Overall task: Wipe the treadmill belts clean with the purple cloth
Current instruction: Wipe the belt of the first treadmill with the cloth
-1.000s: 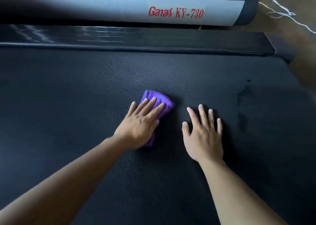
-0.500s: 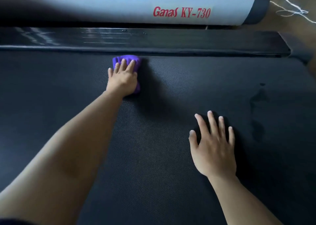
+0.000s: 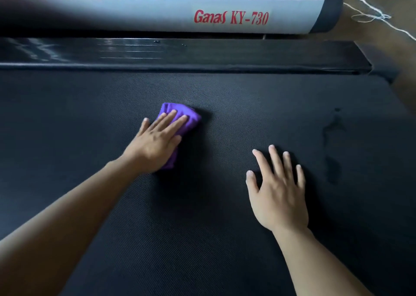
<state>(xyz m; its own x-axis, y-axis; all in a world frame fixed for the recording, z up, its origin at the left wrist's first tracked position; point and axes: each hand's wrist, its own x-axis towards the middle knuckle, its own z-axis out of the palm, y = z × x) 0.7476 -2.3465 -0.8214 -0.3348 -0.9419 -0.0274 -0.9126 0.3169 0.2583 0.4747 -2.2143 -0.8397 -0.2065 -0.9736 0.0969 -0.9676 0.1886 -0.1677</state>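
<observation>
The black textured treadmill belt [image 3: 202, 217] fills most of the view. My left hand [image 3: 157, 141] presses flat on a folded purple cloth [image 3: 188, 116] in the middle of the belt, fingers spread over it; the cloth shows beyond my fingertips and below my palm. My right hand [image 3: 278, 187] lies flat on the belt to the right, fingers apart, holding nothing. A dark wet streak [image 3: 331, 142] marks the belt further right.
A glossy black side rail [image 3: 202, 52] runs along the belt's far edge. Beyond it lies a grey rail [image 3: 157, 14] with red lettering "Ganas KY-730". A white cord [image 3: 378, 14] trails on the brown floor at top right.
My left hand pushed the cloth up to the far edge of the belt, then drew it back toward the middle. My right hand stayed flat on the belt.
</observation>
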